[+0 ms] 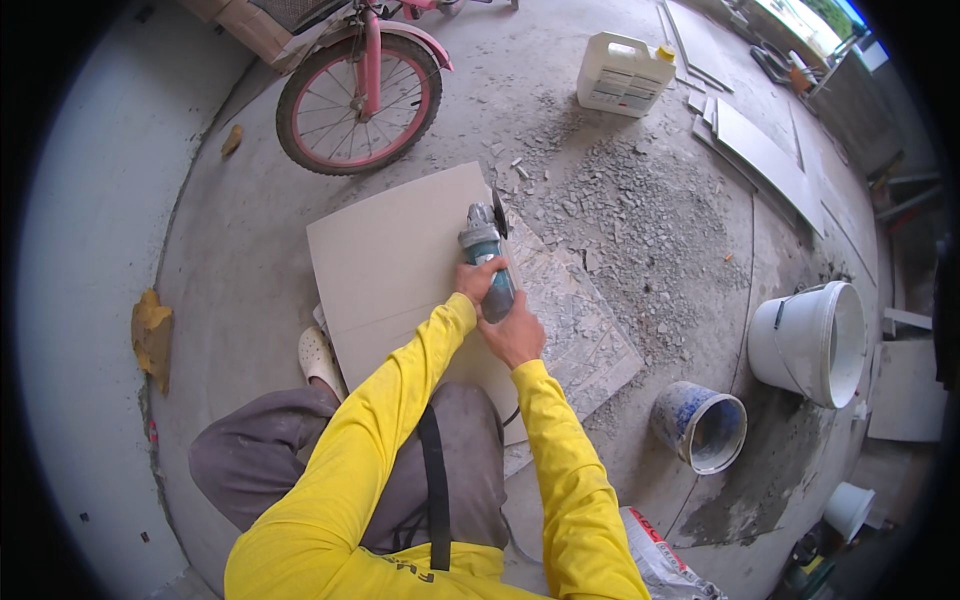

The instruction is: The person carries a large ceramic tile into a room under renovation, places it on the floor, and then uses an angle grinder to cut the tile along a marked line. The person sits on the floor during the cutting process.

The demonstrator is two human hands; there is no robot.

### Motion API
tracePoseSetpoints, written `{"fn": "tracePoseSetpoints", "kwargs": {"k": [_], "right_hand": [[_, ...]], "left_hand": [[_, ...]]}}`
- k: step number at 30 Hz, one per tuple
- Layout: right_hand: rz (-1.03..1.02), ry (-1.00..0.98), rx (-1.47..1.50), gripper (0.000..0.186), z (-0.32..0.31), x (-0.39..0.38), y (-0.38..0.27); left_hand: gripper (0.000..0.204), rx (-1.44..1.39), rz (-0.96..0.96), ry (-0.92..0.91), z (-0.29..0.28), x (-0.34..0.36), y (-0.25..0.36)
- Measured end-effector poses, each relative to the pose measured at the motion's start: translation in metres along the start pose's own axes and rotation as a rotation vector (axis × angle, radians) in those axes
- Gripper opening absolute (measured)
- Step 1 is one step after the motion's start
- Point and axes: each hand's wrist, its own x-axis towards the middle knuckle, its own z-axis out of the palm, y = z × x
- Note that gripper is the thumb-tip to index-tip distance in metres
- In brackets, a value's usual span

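Note:
Both my hands are closed around a teal and grey angle grinder point(483, 246). My left hand point(476, 281) wraps its body nearer the head, and my right hand point(517, 334) grips the rear end. The dark cutting disc point(500, 214) stands upright along the right edge of a large beige tile point(390, 250). Whether the disc touches the tile, I cannot tell. Under that tile lies a scratched, dusty slab point(585, 335), showing on the right side. My legs are folded close to the tile's near edge.
Grey rubble point(650, 210) is strewn right of the slab. A pink bicycle's front wheel point(360, 105) stands beyond the tile. A white jerrycan point(622, 85), stacked tiles point(765, 160), a large white bucket point(805, 340), a smaller stained bucket point(700, 425) and a bag point(665, 560) lie around.

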Motion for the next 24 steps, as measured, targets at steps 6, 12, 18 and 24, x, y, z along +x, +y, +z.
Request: {"fn": "tracePoseSetpoints", "kwargs": {"k": [6, 12, 18, 24], "right_hand": [[-0.006, 0.005, -0.021, 0.069, 0.000, -0.008, 0.006], [-0.009, 0.003, -0.014, 0.069, -0.001, -0.017, 0.013], [-0.012, 0.003, -0.017, 0.070, -0.002, -0.024, 0.019], [-0.008, 0.009, -0.001, 0.069, 0.001, -0.019, 0.017]], "left_hand": [[0.031, -0.009, -0.010, -0.013, 0.000, -0.010, -0.006], [0.031, -0.029, -0.009, -0.022, 0.001, -0.020, -0.011], [0.031, -0.012, 0.015, -0.012, 0.002, -0.029, -0.017], [0.031, -0.027, -0.021, -0.024, 0.001, -0.020, -0.016]]}}
